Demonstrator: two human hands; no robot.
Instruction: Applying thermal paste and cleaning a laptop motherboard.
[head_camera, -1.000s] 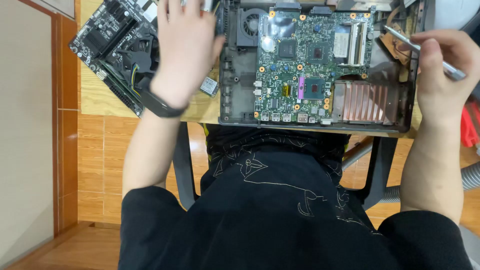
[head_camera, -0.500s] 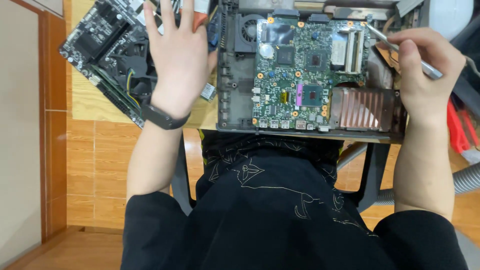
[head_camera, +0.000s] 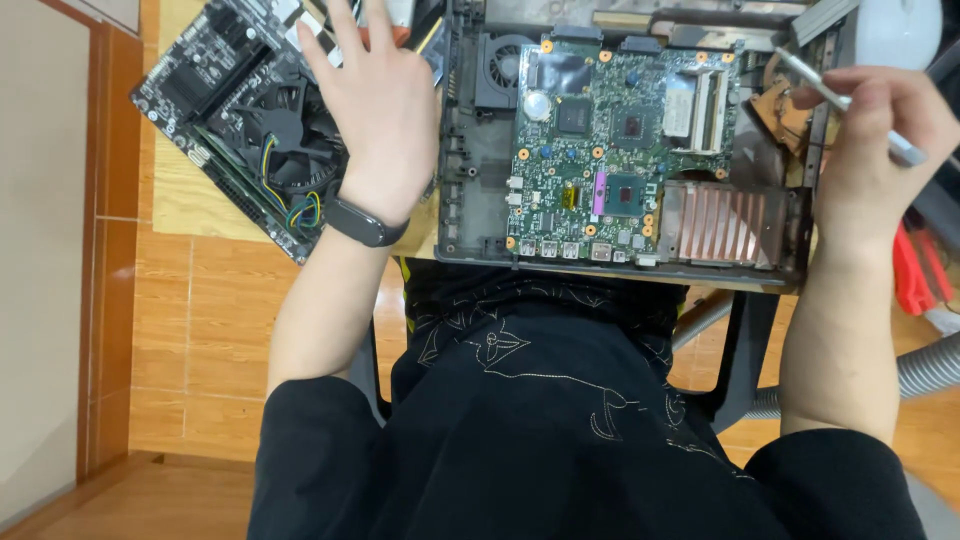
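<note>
A green laptop mainboard (head_camera: 620, 150) lies in a dark laptop chassis (head_camera: 470, 190) on the wooden table, with a copper heatsink (head_camera: 720, 222) at its near right. My right hand (head_camera: 880, 140) is at the chassis's right edge, closed on a slim silver tool (head_camera: 815, 85) whose tip points toward the top right corner of the board. My left hand (head_camera: 375, 110), with a black wristband (head_camera: 362, 222), hovers with fingers spread between the chassis and a black desktop motherboard (head_camera: 240, 110) that carries a round fan.
The table's near edge (head_camera: 200, 215) runs just below both boards, over a tiled floor. Red-handled tools (head_camera: 915, 270) lie at the far right and a grey hose (head_camera: 925, 365) hangs below them. My dark-clothed lap fills the lower view.
The view shifted so everything sits lower. My left hand lifted off the chassis edge and spread its fingers. The right hand and tool stayed near the board's top right corner.
</note>
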